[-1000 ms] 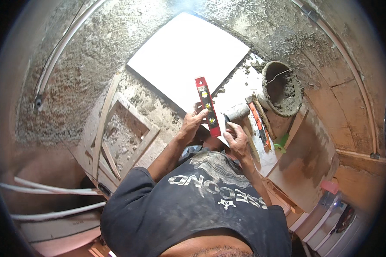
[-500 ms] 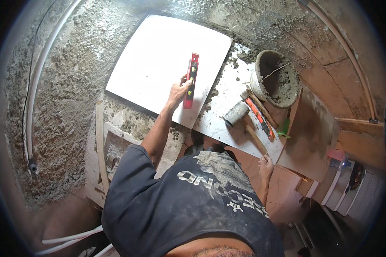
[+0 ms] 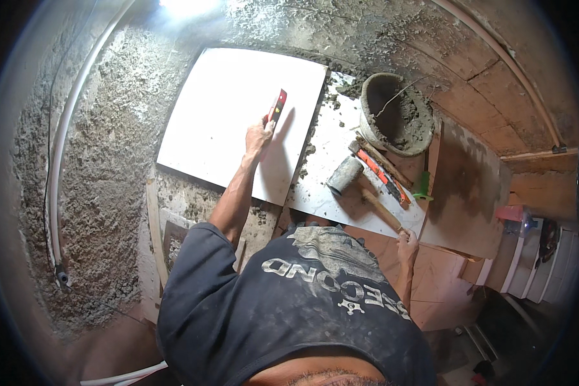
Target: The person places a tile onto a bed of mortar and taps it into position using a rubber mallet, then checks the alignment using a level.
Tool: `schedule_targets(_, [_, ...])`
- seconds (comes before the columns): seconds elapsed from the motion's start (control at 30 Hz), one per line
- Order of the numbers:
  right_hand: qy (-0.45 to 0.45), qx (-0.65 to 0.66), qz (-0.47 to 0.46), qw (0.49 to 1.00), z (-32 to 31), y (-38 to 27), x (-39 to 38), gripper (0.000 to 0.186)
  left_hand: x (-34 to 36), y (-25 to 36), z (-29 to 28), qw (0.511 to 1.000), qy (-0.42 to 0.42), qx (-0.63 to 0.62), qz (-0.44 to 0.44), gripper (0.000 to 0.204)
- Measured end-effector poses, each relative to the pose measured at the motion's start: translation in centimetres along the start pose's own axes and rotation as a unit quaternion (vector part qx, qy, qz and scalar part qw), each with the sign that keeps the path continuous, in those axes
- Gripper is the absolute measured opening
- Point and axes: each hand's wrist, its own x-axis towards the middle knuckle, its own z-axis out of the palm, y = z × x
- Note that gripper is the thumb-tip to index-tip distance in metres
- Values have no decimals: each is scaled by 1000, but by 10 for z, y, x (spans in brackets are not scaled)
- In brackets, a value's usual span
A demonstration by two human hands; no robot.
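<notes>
My left hand is closed around a short red spirit level. The level is tilted over a large white tile, and a shadow falls on the tile beside it. Closed on the end of a wooden handle, my right hand holds a rubber mallet. Its grey head lies over the near part of a second white slab, which is strewn with mortar crumbs.
On the second slab stand a mortar-crusted bucket with grey mix and a wire, an orange-and-black tool, a wooden-handled tool and a green plastic piece. A rough wall with a white pipe rises at left.
The spirit level, flat against the tile earlier, is now raised and tilted in my left hand. My right hand still holds the mallet. The whole view has shifted slightly.
</notes>
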Motion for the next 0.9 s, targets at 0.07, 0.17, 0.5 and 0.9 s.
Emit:
schedule_targets(0.07, [-5, 0, 16, 1000, -1, -9, -3, 32, -4, 10, -3, 981, -25, -169, -90, 35])
schedule_targets(0.17, [-6, -17, 6, 1000, -1, -3, -2, 31, -5, 21, -6, 912, -91, -387, -100, 39])
schedule_targets(0.5, [-13, 37, 50, 998, -12, 13, 7, 35, 7, 1, 4, 961, -120, -233, -89, 57])
schedule_targets(0.9, [-23, -1, 37, 999, -17, 17, 8, 38, 17, -2, 26, 993, -60, 102, -6, 38])
